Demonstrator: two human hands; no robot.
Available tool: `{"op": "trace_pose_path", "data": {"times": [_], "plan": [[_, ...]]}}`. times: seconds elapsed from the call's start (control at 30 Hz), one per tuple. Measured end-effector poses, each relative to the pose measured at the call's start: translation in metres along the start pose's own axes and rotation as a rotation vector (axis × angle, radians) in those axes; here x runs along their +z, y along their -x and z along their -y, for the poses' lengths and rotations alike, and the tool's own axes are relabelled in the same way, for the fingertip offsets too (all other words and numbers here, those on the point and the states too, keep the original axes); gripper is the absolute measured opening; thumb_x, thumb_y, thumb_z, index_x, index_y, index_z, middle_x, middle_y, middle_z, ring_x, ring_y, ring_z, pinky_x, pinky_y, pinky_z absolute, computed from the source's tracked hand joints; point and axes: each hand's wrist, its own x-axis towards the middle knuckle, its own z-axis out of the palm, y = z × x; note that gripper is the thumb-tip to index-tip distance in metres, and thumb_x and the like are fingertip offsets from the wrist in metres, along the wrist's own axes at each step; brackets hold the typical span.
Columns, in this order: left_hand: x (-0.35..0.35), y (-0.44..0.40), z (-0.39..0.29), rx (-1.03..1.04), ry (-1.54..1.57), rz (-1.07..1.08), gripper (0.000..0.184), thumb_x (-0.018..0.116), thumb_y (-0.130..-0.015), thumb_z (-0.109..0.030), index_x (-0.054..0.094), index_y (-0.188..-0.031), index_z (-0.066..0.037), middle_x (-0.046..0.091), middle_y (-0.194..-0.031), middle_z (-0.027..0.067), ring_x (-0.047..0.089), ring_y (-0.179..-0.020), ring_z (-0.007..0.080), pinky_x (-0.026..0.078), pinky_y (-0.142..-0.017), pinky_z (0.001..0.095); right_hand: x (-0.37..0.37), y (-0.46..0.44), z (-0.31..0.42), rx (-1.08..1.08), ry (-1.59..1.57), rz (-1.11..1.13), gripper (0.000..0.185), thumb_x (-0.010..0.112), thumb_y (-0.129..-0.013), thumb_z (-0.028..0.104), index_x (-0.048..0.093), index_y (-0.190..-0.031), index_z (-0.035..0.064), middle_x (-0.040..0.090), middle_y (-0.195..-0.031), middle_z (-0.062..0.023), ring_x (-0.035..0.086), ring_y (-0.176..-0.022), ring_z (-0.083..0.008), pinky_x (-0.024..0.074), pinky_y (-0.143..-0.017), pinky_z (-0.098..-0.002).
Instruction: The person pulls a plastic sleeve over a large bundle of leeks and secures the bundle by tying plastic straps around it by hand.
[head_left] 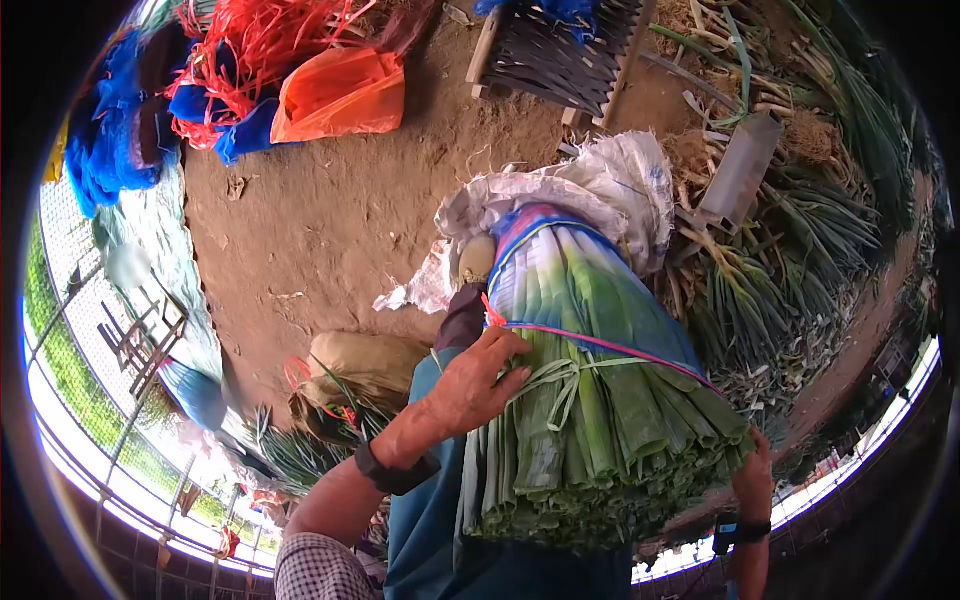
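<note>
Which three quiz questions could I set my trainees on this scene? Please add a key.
1. Which is nearer the red knot: the left hand or the right hand?
2. True or false: on the green bundle, the leaf ends sit higher in the picture than the red knot.
3. Choose: the bag beside the red strips is (a) green, (b) orange, (c) white.

Key: 1. The left hand. 2. False; they sit lower. 3. b.

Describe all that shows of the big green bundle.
The leafy bundle lies aslant, white shading to green, cut ends toward the wearer. A blue-edged wrap covers its white end, beside white sacking; a pink cord and pale green tie cross it. The left hand touches its left side, the right hand its lower right.
</note>
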Motion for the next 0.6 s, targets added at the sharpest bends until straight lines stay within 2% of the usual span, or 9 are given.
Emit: {"op": "trace_pose_path", "data": {"times": [0.1,0.13,0.23,0.3,0.37,0.4,0.5,0.53,0.6], "plan": [[0.003,-0.008,0.012,0.033,0.044,-0.141,0.034,0.061,-0.088,-0.008,0.051,-0.12,0.0,0.055,-0.111,0.0168,0.06,-0.101,0.031,0.051,-0.085,0.0382,0.004,-0.004,-0.018,-0.17,0.091,-0.012,0.029,0.069,-0.078,-0.003,0.066,-0.107,0.0015,0.054,-0.119,-0.0119,0.061,-0.104,-0.0271,0.0501,-0.089,-0.0353],[0.005,-0.014,0.015,0.095,-0.063,-0.25,0.031,0.059,-0.089,-0.006,0.054,-0.119,0.0,0.057,-0.109,0.0174,0.06,-0.102,0.0319,0.05,-0.086,0.0387,0.005,-0.003,-0.025,-0.121,0.061,0.006,0.029,0.069,-0.08,0.0,0.066,-0.108,0.0014,0.054,-0.122,-0.0142,0.059,-0.108,-0.0296,0.0493,-0.091,-0.0372],[0.009,-0.03,0.037,0.163,-0.161,-0.12,0.027,0.057,-0.089,-0.006,0.057,-0.115,-0.001,0.059,-0.105,0.0179,0.06,-0.102,0.0335,0.05,-0.086,0.0392,0.012,-0.003,-0.043,-0.07,-0.042,0.023,0.028,0.069,-0.081,0.004,0.065,-0.109,0.0009,0.053,-0.128,-0.018,0.055,-0.117,-0.034,0.0478,-0.096,-0.0404],[0.013,-0.04,0.037,0.119,-0.129,-0.092,0.021,0.056,-0.089,-0.006,0.058,-0.109,-0.001,0.06,-0.102,0.0183,0.06,-0.097,0.0357,0.049,-0.085,0.0397,0.016,-0.001,-0.053,-0.141,-0.117,-0.006,0.027,0.069,-0.081,0.002,0.066,-0.107,0.0004,0.053,-0.126,-0.0162,0.056,-0.116,-0.0325,0.0478,-0.096,-0.0398],[0.013,-0.05,0.037,0.129,-0.198,-0.06,0.019,0.056,-0.089,-0.006,0.058,-0.107,-0.001,0.06,-0.101,0.0182,0.061,-0.095,0.0367,0.049,-0.084,0.0401,0.027,0.006,-0.067,-0.178,-0.17,-0.056,0.029,0.065,-0.083,-0.002,0.059,-0.112,0.0005,0.055,-0.119,-0.0138,0.059,-0.107,-0.0269,0.0488,-0.091,-0.0366],[0.016,-0.054,0.043,0.176,-0.234,-0.102,0.014,0.055,-0.091,-0.007,0.057,-0.104,-0.001,0.061,-0.095,0.0135,0.062,-0.09,0.0281,0.049,-0.081,0.0367,0.032,0.008,-0.072,-0.197,-0.197,-0.084,0.031,0.063,-0.084,-0.004,0.056,-0.114,0.0006,0.057,-0.115,-0.0126,0.06,-0.103,-0.0241,0.0493,-0.089,-0.0349],[0.02,-0.057,0.051,-0.084,0.003,-0.072,0.011,0.054,-0.095,-0.01,0.057,-0.102,-0.002,0.057,-0.087,0.0045,0.056,-0.083,0.0147,0.047,-0.075,0.0305,0.037,0.007,-0.065,-0.151,-0.543,-0.046,0.036,0.056,-0.088,-0.005,0.048,-0.122,0.0036,0.057,-0.114,-0.0133,0.06,-0.102,-0.0228,0.0486,-0.089,-0.035],[0.019,-0.053,0.05,-0.167,0.139,-0.032,0.009,0.053,-0.097,-0.012,0.056,-0.097,-0.003,0.051,-0.083,-0.0023,0.045,-0.079,0.0064,0.042,-0.069,0.0251,0.038,0.007,-0.064,-0.137,-0.601,-0.036,0.038,0.053,-0.089,-0.005,0.046,-0.125,0.0046,0.057,-0.114,-0.0134,0.059,-0.102,-0.0225,0.0484,-0.089,-0.0352],[0.021,-0.035,0.052,-0.181,0.285,-0.05,0.013,0.055,-0.097,-0.016,0.054,-0.095,-0.003,0.05,-0.079,-0.0014,0.045,-0.075,0.0073,0.041,-0.067,0.0252,0.042,0.007,-0.064,-0.141,-0.557,-0.045,0.037,0.05,-0.09,-0.003,0.044,-0.126,0.0055,0.057,-0.114,-0.0131,0.059,-0.102,-0.0217,0.0481,-0.09,-0.0357]]}}
